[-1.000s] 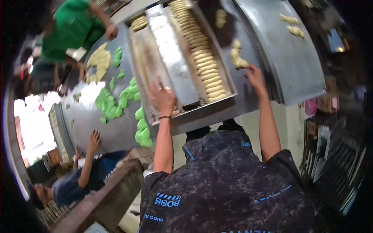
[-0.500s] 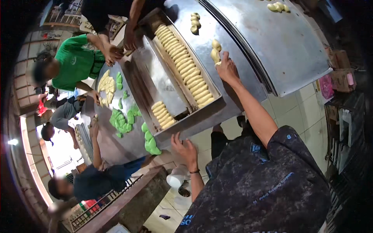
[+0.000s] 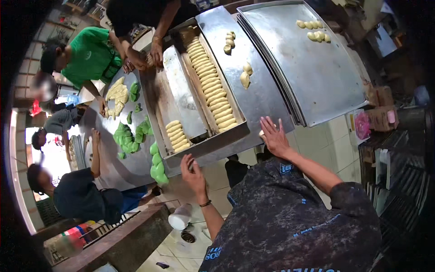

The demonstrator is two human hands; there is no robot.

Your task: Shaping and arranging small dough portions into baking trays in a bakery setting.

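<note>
While our right hand (image 3: 275,139), fingers extended, partly covers a pale dough bit (image 3: 261,133), our left hand (image 3: 194,176) hangs half-open, empty; the two-lobed dough piece (image 3: 246,76) lies far and left of the right, nearer hand, lengthwise near-to-far.

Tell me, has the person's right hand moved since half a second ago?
Yes, toward the person: against the dough tray, the right hand was beyond the tray's near right corner and is now nearer than that corner.

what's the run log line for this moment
left hand: open, empty, near tray | right hand: spread, at small pale piece | tray: yellow dough rolls, both sides
</note>
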